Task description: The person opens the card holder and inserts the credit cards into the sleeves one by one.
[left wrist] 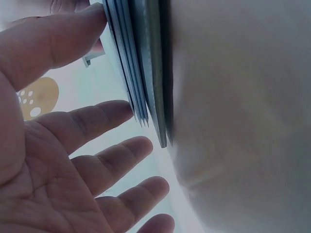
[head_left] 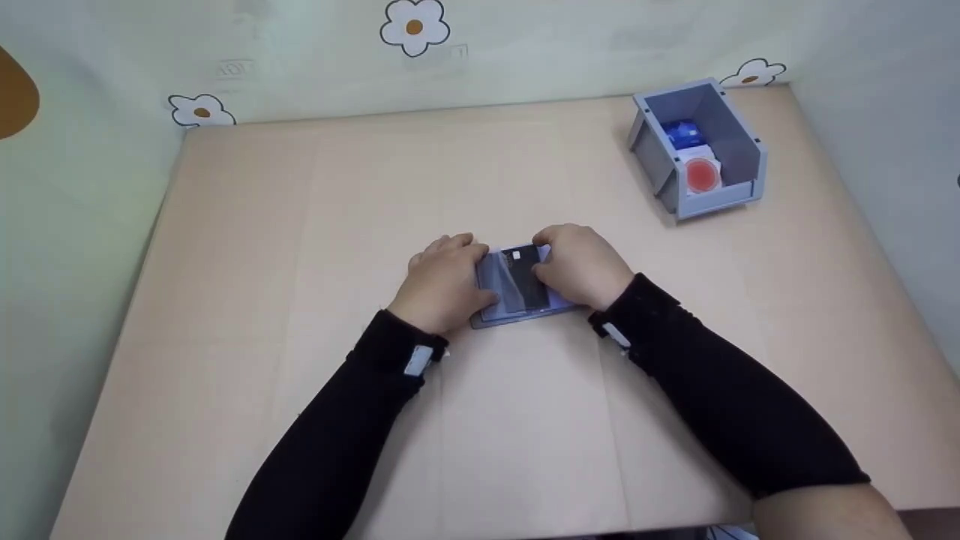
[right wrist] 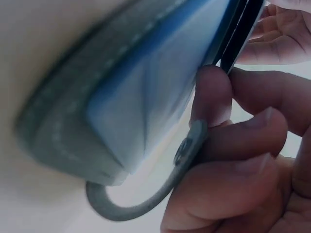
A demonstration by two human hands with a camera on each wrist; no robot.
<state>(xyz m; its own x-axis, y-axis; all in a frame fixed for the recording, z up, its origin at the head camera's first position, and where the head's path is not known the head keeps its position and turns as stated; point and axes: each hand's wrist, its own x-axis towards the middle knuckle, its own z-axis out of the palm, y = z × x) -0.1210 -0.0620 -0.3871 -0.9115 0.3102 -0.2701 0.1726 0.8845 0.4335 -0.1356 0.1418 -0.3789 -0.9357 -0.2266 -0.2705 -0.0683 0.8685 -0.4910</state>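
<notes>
A card holder with a dark cover and clear plastic sleeves lies open on the table. A black card with a small pale square lies over the sleeves. My right hand pinches this card at its right edge between thumb and index finger. In the right wrist view a grey strap with a metal snap curves from the cover to my curled fingers. My left hand rests at the left side, thumb on the sleeves. The left wrist view shows its fingers nearly straight, the index fingertip touching the layered sleeve edges.
At the back right of the table stands a grey open-front bin. Inside it are a blue packet and a white item with a red disc. Pale walls with flower drawings border the table.
</notes>
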